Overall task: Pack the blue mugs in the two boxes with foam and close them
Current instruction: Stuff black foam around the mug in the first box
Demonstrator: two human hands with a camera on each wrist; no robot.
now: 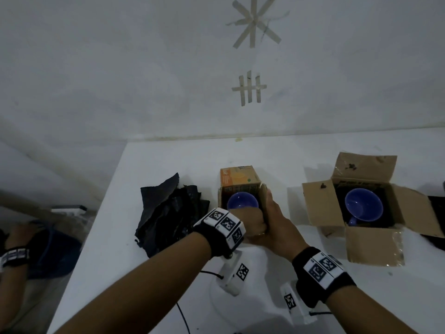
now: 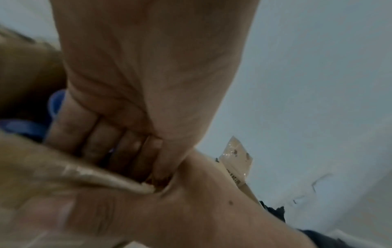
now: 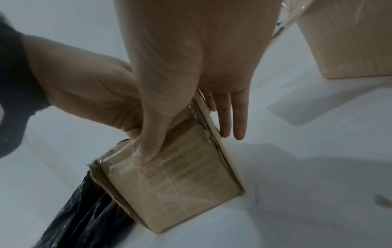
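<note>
A small cardboard box stands mid-table with a blue mug inside. My left hand curls its fingers over the box's near edge, next to the mug. My right hand lies against the box's right side: its thumb presses the front face and its straight fingers lie along the side flap. To the right, a larger box stands with all flaps open. It holds a second blue mug seated in black foam.
Crumpled black foam sheets lie left of the small box, touching it. More black material sits at the right edge. The table's left edge drops to the floor, where another person's hand shows. A wall stands behind.
</note>
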